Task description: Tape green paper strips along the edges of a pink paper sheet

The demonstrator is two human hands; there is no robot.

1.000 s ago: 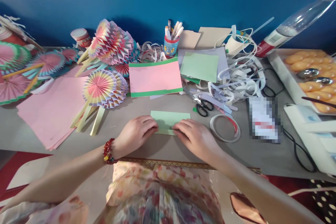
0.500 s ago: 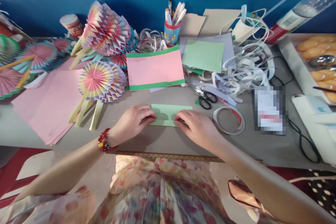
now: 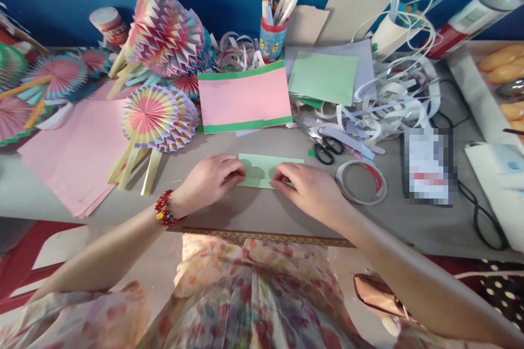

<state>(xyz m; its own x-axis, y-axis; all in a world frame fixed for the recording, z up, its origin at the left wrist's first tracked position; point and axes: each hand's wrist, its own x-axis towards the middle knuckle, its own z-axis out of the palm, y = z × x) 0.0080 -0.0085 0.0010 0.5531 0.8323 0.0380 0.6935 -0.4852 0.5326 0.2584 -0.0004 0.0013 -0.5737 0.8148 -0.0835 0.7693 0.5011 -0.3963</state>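
A small light green paper strip (image 3: pixel 266 169) lies on the grey table just in front of me. My left hand (image 3: pixel 213 180), with a red bead bracelet on its wrist, pinches the strip's near left edge. The near right edge is pinched by my right hand (image 3: pixel 309 191), fingers curled on the paper. Both hands press the paper against the table.
A pink sheet on green paper (image 3: pixel 244 99) lies behind the strip. Folded paper fans (image 3: pixel 158 120) and pink sheets (image 3: pixel 73 155) fill the left. Black scissors (image 3: pixel 325 150), a tape ring (image 3: pixel 362 181), white paper strips (image 3: pixel 388 98), a pen cup (image 3: pixel 273 38) and a second green sheet (image 3: pixel 323 77) sit right.
The view has tilted down a little, so everything sits higher in frame. Both hands have stayed on the green strip, with the fingers curling tighter along its near edge.
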